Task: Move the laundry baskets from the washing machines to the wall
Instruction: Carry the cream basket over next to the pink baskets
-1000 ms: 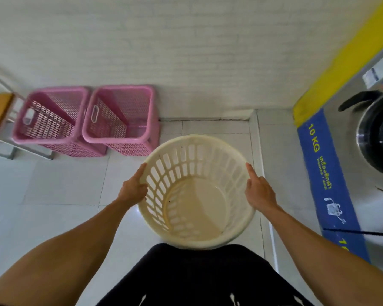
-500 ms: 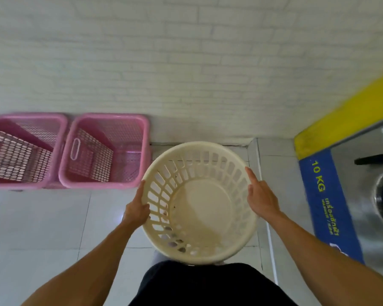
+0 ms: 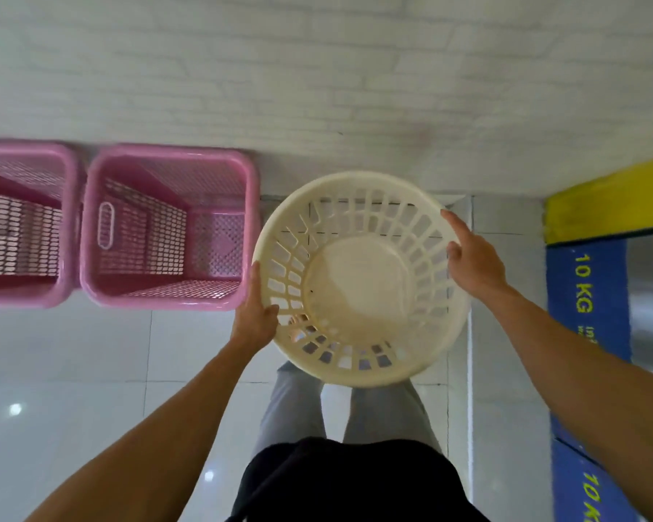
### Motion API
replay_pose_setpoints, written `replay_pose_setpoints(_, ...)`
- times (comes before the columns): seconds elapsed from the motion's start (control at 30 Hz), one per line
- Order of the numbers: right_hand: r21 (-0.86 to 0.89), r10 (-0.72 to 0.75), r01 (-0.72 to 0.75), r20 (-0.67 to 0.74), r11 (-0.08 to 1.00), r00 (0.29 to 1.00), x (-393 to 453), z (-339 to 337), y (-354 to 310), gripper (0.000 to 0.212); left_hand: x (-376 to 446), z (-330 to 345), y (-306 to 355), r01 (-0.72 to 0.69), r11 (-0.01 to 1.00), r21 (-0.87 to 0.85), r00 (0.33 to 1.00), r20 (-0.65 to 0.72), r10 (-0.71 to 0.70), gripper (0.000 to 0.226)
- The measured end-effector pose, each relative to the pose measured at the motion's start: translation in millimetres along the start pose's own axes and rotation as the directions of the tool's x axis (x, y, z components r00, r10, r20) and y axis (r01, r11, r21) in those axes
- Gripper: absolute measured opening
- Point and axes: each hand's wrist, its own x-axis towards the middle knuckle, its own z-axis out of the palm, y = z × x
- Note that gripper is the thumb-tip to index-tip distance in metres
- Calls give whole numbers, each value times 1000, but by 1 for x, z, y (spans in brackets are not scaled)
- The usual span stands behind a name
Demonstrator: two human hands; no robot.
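A round cream laundry basket [image 3: 359, 284] with slotted sides is empty and held over the tiled floor, close to the white brick wall [image 3: 317, 77]. My left hand [image 3: 255, 314] grips its left rim, thumb over the edge. My right hand [image 3: 472, 254] is on the right rim with the fingers loosely spread. Immediately left of it, two square pink mesh baskets [image 3: 170, 227] [image 3: 19, 224] stand side by side against the wall, both empty.
The front of a washing machine [image 3: 589, 295] with a blue "10 KG" panel and a yellow strip above runs down the right edge. A raised white floor step [image 3: 468, 333] lies between it and the basket. Glossy tiled floor [image 3: 72, 371] spreads to the left.
I have stepped closer to the wall with the cream basket. It now sits level with the pink baskets, right beside the nearer one. The washing machine drum has left the view.
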Motion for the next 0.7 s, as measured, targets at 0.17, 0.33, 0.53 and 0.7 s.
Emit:
replay_pose_setpoints(0.17,-57,-31,36,89,998,996,64,34,-1,61,42,28,-18,97,995,-13,994,-39,-97,96)
replay_pose_setpoints(0.33,-105,-100,116,143,988,985,120,77,-4,63,90,70,-54,129,992,9,989,-80,-128,94)
replay_pose_setpoints(0.53,-133,-175,209,231,969,957,171,136,1,64,135,120,-97,292,955,-44,954,-57,-294,101)
replay_pose_setpoints(0.7,-136,-169,205,239,969,956,205,188,5,73,175,149,-120,305,951,-56,945,-109,-310,98)
